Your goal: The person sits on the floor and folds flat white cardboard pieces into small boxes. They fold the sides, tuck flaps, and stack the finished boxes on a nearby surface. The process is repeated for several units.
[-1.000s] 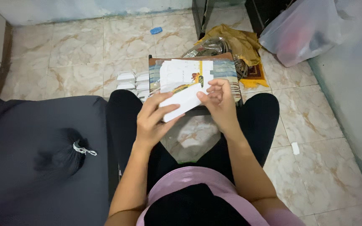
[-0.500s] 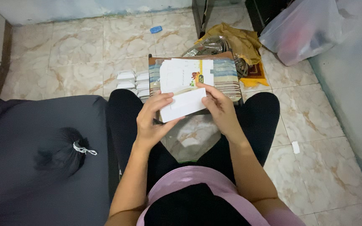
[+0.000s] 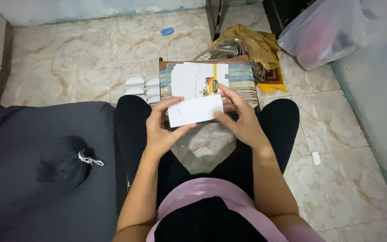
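We are gripping the white card [image 3: 195,110] with both hands, left hand [image 3: 164,130] and right hand [image 3: 240,118], now squared lower over the tray [image 3: 242,76] of printed sheets, above our lap.

L hand [image 3: 161,132] + R hand [image 3: 242,122], fingers curled.

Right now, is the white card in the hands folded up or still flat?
Flat: the white card shows as one plain rectangle, pinched between left hand and right hand.

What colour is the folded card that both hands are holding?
Plain white: the folded card, seen in the head view, is held between the left hand and right hand.
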